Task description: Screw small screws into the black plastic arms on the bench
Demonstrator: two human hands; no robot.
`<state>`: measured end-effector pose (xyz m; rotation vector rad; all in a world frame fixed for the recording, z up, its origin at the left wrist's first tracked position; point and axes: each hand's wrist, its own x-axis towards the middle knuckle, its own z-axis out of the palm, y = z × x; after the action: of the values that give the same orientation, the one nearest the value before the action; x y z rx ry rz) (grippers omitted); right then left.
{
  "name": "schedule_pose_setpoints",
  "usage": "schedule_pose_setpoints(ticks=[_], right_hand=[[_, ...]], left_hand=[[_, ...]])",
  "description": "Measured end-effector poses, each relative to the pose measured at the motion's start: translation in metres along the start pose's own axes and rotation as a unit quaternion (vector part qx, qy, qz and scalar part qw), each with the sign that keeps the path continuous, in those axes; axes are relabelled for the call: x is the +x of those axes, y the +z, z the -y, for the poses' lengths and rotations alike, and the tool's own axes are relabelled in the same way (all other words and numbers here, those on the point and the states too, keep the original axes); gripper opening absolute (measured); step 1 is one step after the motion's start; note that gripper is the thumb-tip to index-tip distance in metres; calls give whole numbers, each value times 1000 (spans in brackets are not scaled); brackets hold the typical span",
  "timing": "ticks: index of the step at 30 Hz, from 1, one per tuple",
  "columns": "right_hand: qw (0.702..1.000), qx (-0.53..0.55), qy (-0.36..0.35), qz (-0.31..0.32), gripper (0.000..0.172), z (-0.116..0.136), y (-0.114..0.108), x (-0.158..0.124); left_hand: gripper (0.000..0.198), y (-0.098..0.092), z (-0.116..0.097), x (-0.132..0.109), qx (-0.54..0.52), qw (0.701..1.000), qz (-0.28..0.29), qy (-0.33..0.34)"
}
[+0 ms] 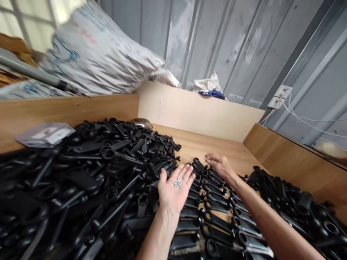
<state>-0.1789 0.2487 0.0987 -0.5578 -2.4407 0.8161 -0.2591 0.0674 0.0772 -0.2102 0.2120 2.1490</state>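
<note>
My left hand (176, 186) is palm up with its fingers stretched out flat. On its palm lie several small silver metal pins (177, 182), too small to make out fully. My right hand (219, 164) is over the far end of the rows, fingers loosely extended to the left and slightly blurred; I see nothing held in it. Beneath and between both hands, black ring-ended wrench-like metal parts (217, 206) lie side by side in columns on the wooden board.
A large heap of similar black parts (114, 159) fills the left side, with a clear plastic bag (46, 135) on it. Another heap (295, 202) lies at right. Wooden side boards (200, 110) enclose the surface. White sacks (103, 54) stand behind; a power socket (280, 96) with cables hangs at right.
</note>
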Motion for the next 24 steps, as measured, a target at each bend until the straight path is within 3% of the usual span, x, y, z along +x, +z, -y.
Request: schedule_pose_setpoints(ticks=[4, 7, 19, 24], right_hand=[[992, -64, 104, 23, 25, -44, -10, 5], [985, -107, 134, 37, 23, -59, -8, 7], [963, -204, 169, 54, 21, -66, 14, 26], [972, -193, 130, 41, 20, -61, 11, 27]], left_hand=[[68, 1, -2, 1, 2, 1000, -4, 5], [69, 0, -1, 2, 8, 1000, -6, 7], [69, 0, -3, 3, 17, 1000, -9, 14], [70, -2, -1, 4, 17, 1000, -6, 4]])
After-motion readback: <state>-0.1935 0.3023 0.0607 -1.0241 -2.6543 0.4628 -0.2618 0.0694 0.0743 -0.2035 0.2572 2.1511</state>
